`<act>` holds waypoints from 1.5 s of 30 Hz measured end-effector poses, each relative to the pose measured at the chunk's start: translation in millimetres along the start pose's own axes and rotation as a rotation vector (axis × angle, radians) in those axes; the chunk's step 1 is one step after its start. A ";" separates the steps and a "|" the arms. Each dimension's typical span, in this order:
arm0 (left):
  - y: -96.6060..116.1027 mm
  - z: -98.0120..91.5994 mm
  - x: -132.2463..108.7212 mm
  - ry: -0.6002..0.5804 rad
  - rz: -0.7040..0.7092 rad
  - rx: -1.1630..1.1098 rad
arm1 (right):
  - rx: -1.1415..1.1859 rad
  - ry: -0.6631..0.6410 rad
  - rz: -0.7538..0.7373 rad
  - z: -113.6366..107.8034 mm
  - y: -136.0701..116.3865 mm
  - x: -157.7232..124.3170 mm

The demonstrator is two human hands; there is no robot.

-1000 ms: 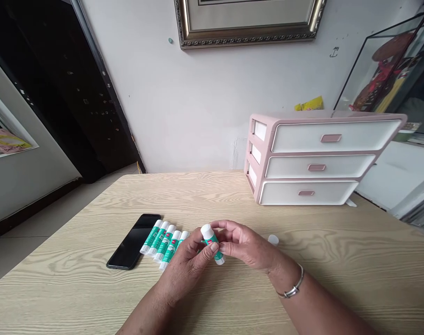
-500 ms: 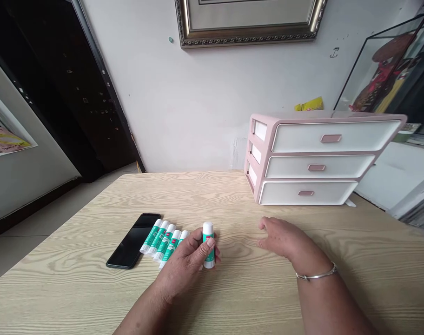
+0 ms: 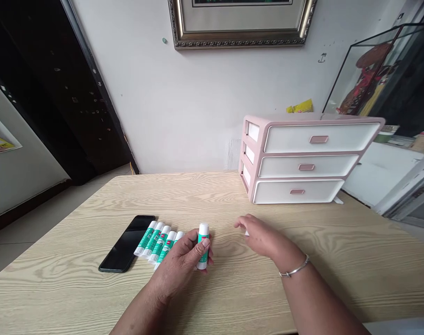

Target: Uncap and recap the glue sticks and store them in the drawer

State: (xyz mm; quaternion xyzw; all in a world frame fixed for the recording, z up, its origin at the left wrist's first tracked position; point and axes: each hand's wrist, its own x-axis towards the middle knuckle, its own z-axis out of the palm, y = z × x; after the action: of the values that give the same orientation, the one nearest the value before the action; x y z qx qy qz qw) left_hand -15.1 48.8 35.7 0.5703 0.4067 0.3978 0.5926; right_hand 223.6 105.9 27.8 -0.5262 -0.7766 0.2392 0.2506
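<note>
My left hand [image 3: 184,256] is closed around a glue stick [image 3: 203,249], green and white with a white cap, held upright with the thumb across its front. Beside that hand, several more glue sticks [image 3: 159,244] lie side by side in a slanted row on the table, the nearest ones partly hidden by the hand. To the right, my right hand [image 3: 259,236] hovers over the table with loosely curved fingers, apart from the glue stick. A small white spot shows by its fingertips; I cannot make out what it is. A bangle circles that wrist.
Left of the row lies a black phone [image 3: 124,246], close to the glue sticks' ends. At the back right of the wooden table [image 3: 184,195] stands a pink and white drawer unit [image 3: 299,165], its drawers closed. Behind is a white wall with a framed picture [image 3: 240,39].
My right hand has moved left, nearer to the glue stick, and its fingers have turned. My left hand keeps its hold. The whole view has shifted slightly.
</note>
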 end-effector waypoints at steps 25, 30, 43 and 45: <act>-7.3 -4.3 -2.3 -0.024 0.035 0.316 | 0.915 -0.059 -0.229 17.0 -35.6 -4.0; -7.6 -6.1 -1.9 -0.008 0.049 0.371 | 0.775 -0.003 -0.263 16.0 -42.2 -9.6; -7.4 -0.3 0.3 0.062 0.142 0.272 | 0.701 -0.064 -0.370 28.3 -57.1 -20.8; -5.9 0.0 0.7 0.096 0.125 0.266 | 0.762 -0.091 -0.387 29.3 -59.8 -22.5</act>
State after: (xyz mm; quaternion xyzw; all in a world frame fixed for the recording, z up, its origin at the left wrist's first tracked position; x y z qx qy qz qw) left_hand -14.8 49.2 29.7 0.6483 0.4475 0.4033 0.4657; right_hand 170.3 61.9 40.4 -0.2296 -0.7274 0.4804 0.4329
